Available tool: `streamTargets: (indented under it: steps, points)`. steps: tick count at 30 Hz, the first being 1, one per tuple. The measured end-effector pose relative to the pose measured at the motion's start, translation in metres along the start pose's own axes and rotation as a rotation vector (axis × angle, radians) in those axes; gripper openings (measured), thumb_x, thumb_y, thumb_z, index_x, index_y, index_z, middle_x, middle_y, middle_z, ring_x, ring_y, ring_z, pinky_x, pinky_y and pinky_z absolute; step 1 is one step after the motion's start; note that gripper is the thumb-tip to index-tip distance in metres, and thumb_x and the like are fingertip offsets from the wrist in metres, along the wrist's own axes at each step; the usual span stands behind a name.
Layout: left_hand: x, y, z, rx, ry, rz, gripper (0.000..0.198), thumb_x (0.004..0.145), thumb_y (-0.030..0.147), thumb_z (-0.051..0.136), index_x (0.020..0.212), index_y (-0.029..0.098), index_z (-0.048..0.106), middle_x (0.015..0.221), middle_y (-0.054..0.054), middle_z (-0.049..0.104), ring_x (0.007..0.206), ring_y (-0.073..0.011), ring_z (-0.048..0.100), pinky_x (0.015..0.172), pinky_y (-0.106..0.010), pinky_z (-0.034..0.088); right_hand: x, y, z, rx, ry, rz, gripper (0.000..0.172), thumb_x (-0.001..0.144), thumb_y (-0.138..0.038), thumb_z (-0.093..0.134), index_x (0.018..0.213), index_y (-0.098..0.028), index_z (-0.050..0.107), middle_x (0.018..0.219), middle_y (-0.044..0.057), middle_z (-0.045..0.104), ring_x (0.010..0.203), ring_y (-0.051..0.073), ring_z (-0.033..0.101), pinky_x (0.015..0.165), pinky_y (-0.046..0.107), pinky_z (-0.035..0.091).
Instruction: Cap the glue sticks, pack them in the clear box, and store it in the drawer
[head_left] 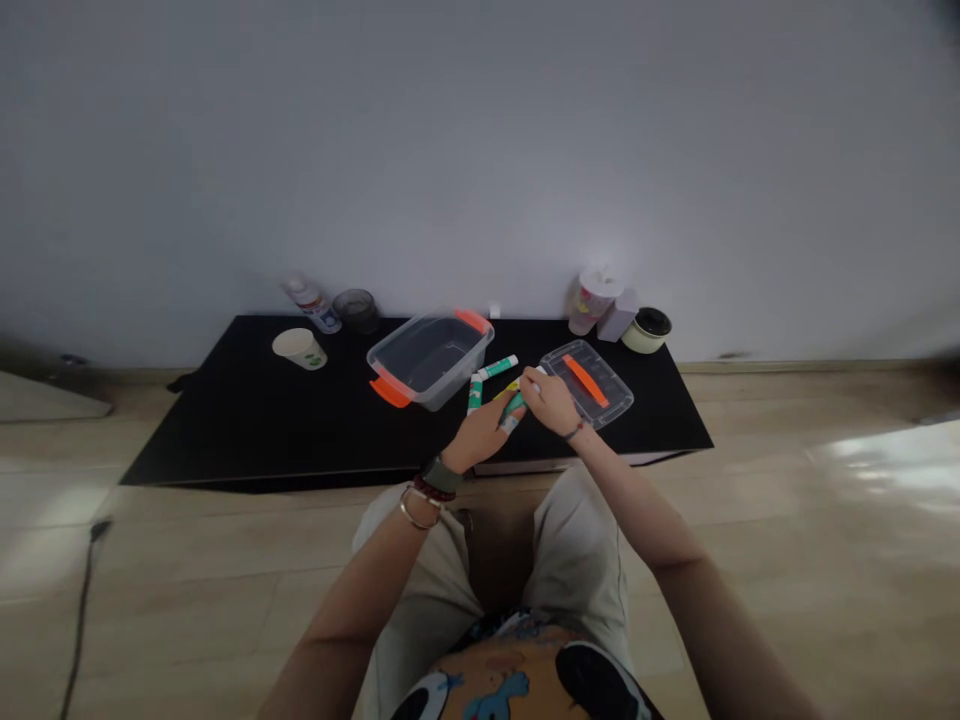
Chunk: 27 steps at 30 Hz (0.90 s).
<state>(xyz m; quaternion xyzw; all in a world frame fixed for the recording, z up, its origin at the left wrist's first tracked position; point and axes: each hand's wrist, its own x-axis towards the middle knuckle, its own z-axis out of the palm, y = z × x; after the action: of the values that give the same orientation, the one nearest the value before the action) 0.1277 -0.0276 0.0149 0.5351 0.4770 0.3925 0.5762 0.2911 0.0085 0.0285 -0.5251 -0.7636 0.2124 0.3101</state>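
Note:
A green tube with white ends (514, 404) is gripped in my left hand (480, 434), low over the front of the black table. My right hand (552, 400) closes around the tube's upper white end, its fingers pinched together. Just beyond my hands, two similar green-and-white tubes (501, 367) lie on the tabletop. A small yellow piece (508, 388) shows between my hands, partly covered. On the left stands a clear plastic box (459, 378) with orange clips, its top uncovered. Its clear lid (616, 398) with an orange handle lies flat beside my right hand.
The black table (300, 440) backs onto a grey wall. At its back left are a paper cup (298, 348), a spray can (313, 304) and a dark jar (357, 312). A lidded cup (592, 300), a pale box (619, 316) and a black-lidded pot (646, 330) stand back right.

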Motion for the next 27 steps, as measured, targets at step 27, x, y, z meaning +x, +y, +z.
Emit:
streamTargets:
  steps: [27]
  points:
    - [-0.001,-0.042,-0.010,0.295,-0.185,-0.064,0.045,0.099,0.055,0.031,0.105,0.018,0.055,0.078,-0.004,0.063,0.061,-0.0159,0.061,0.057,-0.028,0.050,-0.010,0.003,0.012,0.162,-0.262,0.042,0.028,0.101,-0.040,0.044,0.100,-0.019,0.063,0.074,-0.002,0.061,0.065,0.012,0.055,0.063,0.022,0.038]
